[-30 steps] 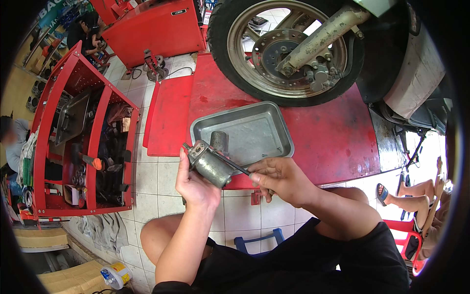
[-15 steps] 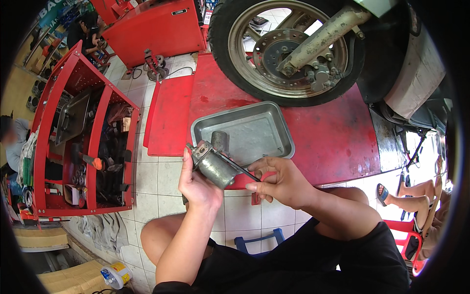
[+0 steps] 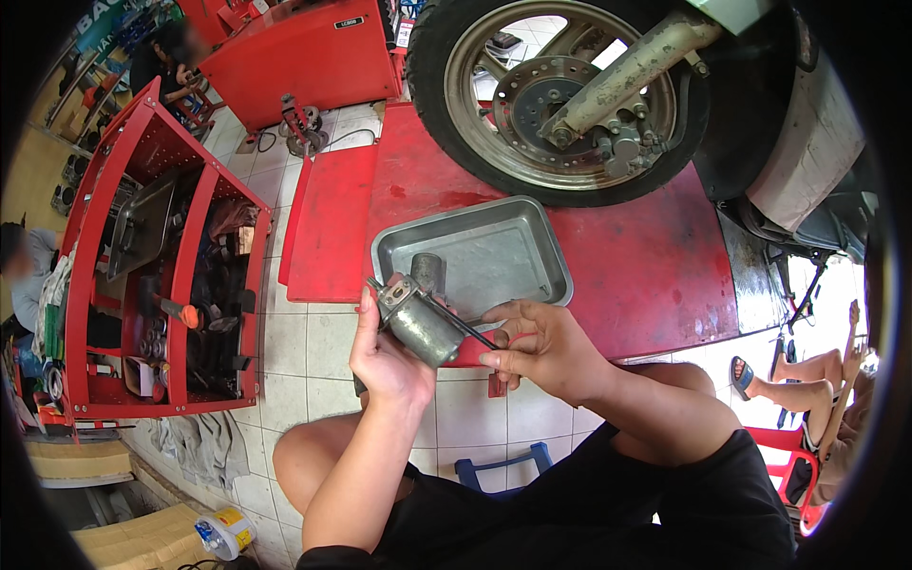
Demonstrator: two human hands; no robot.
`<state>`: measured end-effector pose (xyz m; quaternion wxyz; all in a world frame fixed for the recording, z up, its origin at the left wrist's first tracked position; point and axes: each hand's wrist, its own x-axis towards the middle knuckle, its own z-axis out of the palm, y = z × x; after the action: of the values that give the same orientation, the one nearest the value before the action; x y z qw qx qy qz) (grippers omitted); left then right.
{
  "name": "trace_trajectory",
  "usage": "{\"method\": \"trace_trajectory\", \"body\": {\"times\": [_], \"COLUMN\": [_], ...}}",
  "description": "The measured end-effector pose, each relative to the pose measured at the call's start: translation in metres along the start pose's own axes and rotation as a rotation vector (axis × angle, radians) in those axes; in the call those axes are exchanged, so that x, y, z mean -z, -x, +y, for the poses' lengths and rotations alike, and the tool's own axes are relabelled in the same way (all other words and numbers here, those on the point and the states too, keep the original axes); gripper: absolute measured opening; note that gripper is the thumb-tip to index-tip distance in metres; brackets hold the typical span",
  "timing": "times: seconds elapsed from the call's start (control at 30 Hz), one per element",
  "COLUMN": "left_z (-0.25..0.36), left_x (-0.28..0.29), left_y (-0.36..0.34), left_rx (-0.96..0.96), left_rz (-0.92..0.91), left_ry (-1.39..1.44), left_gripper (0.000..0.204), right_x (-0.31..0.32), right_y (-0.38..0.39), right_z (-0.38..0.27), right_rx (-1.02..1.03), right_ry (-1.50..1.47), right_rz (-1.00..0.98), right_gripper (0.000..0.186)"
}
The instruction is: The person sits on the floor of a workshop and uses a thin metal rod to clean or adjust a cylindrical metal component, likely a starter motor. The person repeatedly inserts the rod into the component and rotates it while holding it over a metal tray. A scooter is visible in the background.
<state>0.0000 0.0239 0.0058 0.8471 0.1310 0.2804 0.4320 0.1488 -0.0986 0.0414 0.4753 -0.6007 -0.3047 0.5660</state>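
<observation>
Head cam: L hand (image 3: 391, 366) is wrapped round the metal cylinder (image 3: 418, 328), thumb up its left side, cylinder held at the near L corner of the tray (image 3: 549, 233). Its long axis slants, ported end up-L, plain end down-R twd the R hand (image 3: 551, 351). R hand pinches the black rod (image 3: 473, 332) btwn thumb & fingers; rod runs up-L along the cylinder's R side, approx parallel to it, tip near the ported end, can't tell if touching. So cylinder lies L of R hand; L hand's nearer, on it. 2nd cylinder (image 3: 429, 269) sits in tray, just behind. Tray's on the red table (image 3: 646, 266), below the wheel (image 3: 446, 142).
</observation>
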Motion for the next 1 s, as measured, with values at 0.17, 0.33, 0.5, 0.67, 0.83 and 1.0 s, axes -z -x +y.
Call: {"method": "trace_trajectory", "body": {"times": [0.17, 0.33, 0.5, 0.67, 0.83, 1.0], "left_z": [0.001, 0.000, -0.002, -0.003, -0.001, -0.001], "left_x": [-0.002, -0.001, 0.001, 0.000, -0.003, -0.002], "left_y": [0.001, 0.000, 0.000, 0.001, 0.000, -0.001], "left_rx": [-0.011, -0.005, 0.008, 0.013, -0.002, -0.003], "left_rz": [-0.001, -0.008, -0.020, -0.013, 0.014, 0.046], "left_ry": [-0.012, 0.006, -0.014, -0.021, -0.028, -0.007], "left_gripper": [0.053, 0.052, 0.053, 0.054, 0.056, 0.053], "right_x": [0.000, 0.003, -0.001, -0.002, -0.004, -0.002], "right_y": [-0.001, -0.005, -0.003, 0.001, 0.002, 0.002], "right_z": [0.001, 0.012, 0.022, 0.015, 0.009, 0.003], "right_rx": [-0.035, -0.076, 0.075, 0.008, 0.025, -0.043], "right_ry": [-0.135, -0.099, -0.029, -0.070, -0.005, -0.038], "right_rz": [0.018, 0.001, -0.064, -0.009, 0.072, 0.004], "right_gripper": [0.041, 0.043, 0.049, 0.049, 0.047, 0.045]}}
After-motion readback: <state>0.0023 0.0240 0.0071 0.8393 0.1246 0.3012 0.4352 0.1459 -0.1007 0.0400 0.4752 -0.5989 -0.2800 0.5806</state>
